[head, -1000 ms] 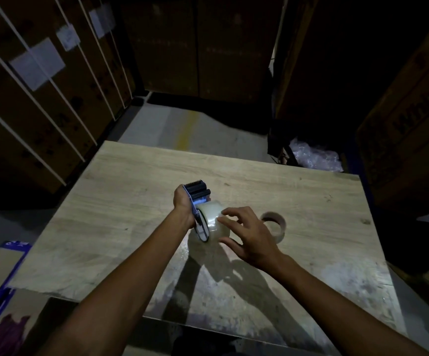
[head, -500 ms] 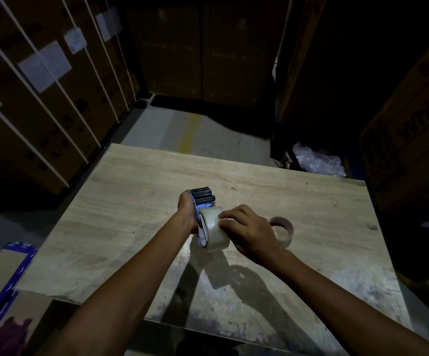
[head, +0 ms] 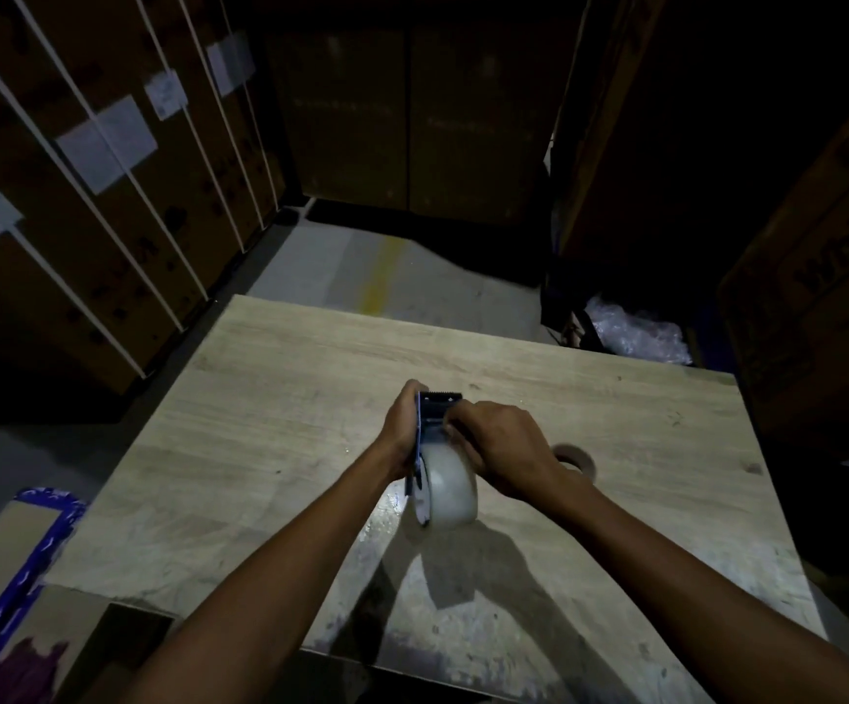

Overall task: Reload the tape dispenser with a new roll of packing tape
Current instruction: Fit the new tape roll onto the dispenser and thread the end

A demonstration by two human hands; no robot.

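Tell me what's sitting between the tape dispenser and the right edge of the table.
In the head view, an empty cardboard tape core lies on the table, partly hidden behind the right hand.

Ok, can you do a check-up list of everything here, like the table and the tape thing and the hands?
Surface: wooden table, pale, scuffed and whitish near the front edge.
Job's things: tape dispenser held above the table, new tape roll mounted on it; empty cardboard core lying on the table to the right.
Clutter: crumpled plastic wrap on the floor beyond the table.
Hands: left hand grips the dispenser; right hand has its fingers at the dispenser's front, by the toothed blade.
Cables: nothing seen.
Surroundings: strapped cardboard boxes with white labels, dim light.
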